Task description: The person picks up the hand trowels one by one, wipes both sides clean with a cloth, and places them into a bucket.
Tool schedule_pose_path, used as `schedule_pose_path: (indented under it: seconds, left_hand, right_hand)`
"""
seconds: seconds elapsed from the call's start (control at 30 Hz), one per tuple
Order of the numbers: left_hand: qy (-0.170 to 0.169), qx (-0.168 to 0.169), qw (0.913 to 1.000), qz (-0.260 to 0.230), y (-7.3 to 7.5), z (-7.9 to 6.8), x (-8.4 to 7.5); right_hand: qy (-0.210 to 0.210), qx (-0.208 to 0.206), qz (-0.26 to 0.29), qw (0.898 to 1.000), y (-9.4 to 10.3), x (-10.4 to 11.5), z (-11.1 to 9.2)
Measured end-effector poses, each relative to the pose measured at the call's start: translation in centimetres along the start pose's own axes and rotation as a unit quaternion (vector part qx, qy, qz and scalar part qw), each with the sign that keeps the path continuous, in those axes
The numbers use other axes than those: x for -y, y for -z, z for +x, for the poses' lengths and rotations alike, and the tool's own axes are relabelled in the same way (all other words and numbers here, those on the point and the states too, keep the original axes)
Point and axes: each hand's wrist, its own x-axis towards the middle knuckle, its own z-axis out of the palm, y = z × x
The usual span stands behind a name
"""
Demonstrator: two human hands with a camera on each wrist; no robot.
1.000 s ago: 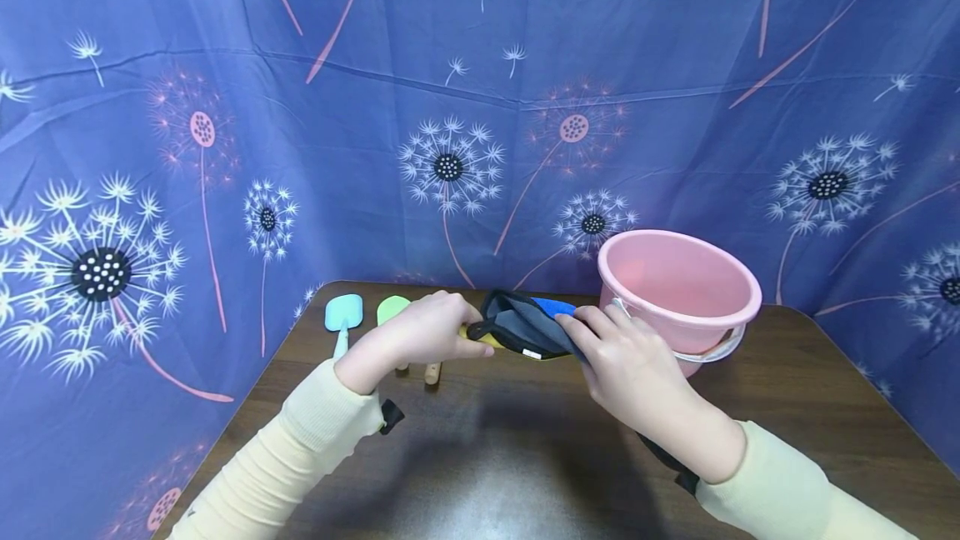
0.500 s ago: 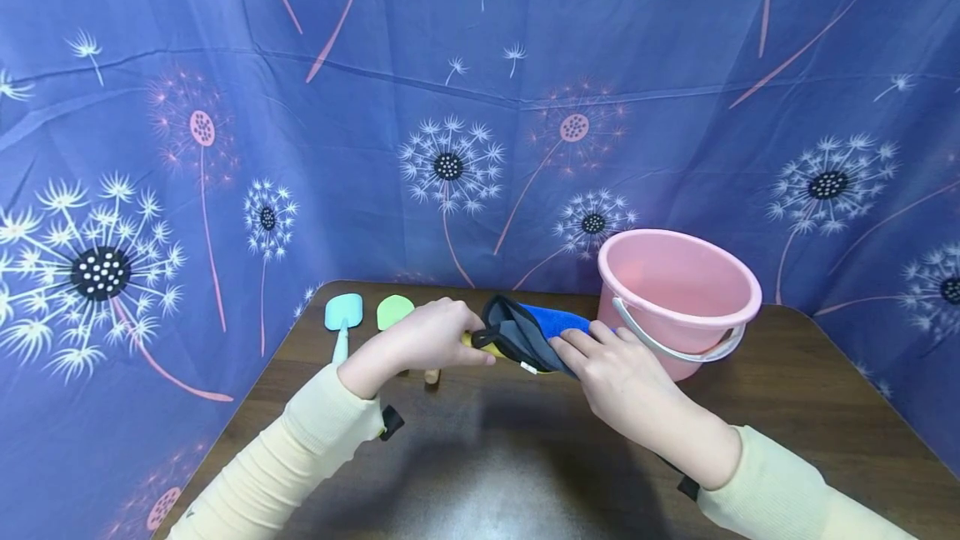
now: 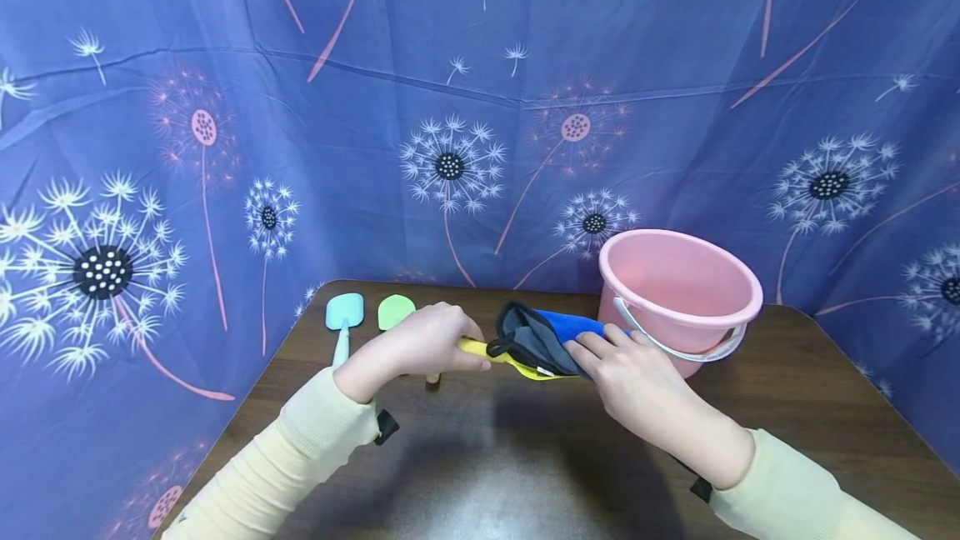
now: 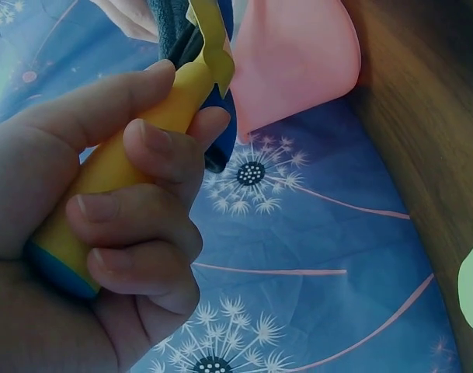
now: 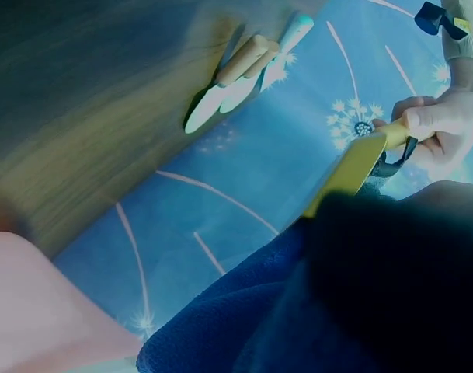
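My left hand (image 3: 431, 340) grips the yellow handle of a spatula-like tool (image 3: 480, 347), fingers curled round it; a blue-green end cap shows in the left wrist view. Its flat yellow blade (image 5: 353, 167) points toward my right hand. Draped over the blade is a grey and blue cloth (image 3: 534, 340) with black edging, a black loop and a small white tag. My right hand (image 3: 630, 373) holds the cloth round the far part of the blade, knuckles up. Cloth and hand hide the blade's tip.
A pink bucket (image 3: 701, 321) with a white handle stands at the back right, just behind my right hand. To the left on the brown table (image 3: 480, 473) lie a light blue spatula (image 3: 344, 312) and a green one (image 3: 395, 311), plus wooden handles (image 5: 248, 58).
The cloth has shifted right along the tool, and more of the yellow handle and neck now shows. My right hand first moved slightly left, then back right. The left hand keeps its grip.
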Motion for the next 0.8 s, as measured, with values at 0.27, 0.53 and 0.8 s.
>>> schedule_pose_path:
  seconds: [0.27,0.53,0.8]
  left_hand:
    - [0.01,-0.01,0.9998,0.013,-0.1,-0.5,0.1]
    - [0.024,-0.021,0.9985,0.045,-0.2,-1.0,0.0]
    - [0.025,-0.007,0.9994,0.024,0.3,-1.8,0.3]
  right_hand:
    - [-0.014,-0.01,0.013,1.0,-0.2,-0.7,-1.2]
    - [-0.025,-0.004,0.007,1.0,-0.2,-1.3,-2.3]
    - [-0.044,-0.007,0.016,0.999,-0.1,-1.9,-3.2]
